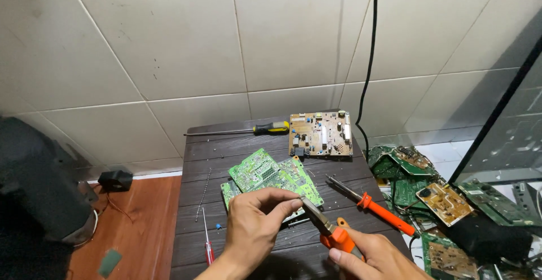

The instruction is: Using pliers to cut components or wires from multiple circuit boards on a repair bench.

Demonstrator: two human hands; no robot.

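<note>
Leftmost, in the lower left of the frame, a dark rounded object (34, 178) sits on the reddish floor, with a small black adapter (115, 179) beside it near the wall. Moving right onto the dark slatted table (192, 223), a small red-handled screwdriver (208, 248) lies near its left edge, and a yellow-and-black screwdriver (265, 127) rests at the far edge. At centre, green circuit boards (265, 173) lie stacked, and the left hand (254, 226) hovers over their near edge, its fingers (285, 205) pressed together, pinching something too small to make out at the tip of the pliers (324, 226). The right hand (375, 257), at the lower centre-right, is closed around the pliers' orange handles. Behind, a tan circuit board (320, 133) lies by the wall. An orange-handled soldering iron (375, 205) lies just right of the hands. Farther right, a heap of boards (429, 189) covers the floor.
</note>
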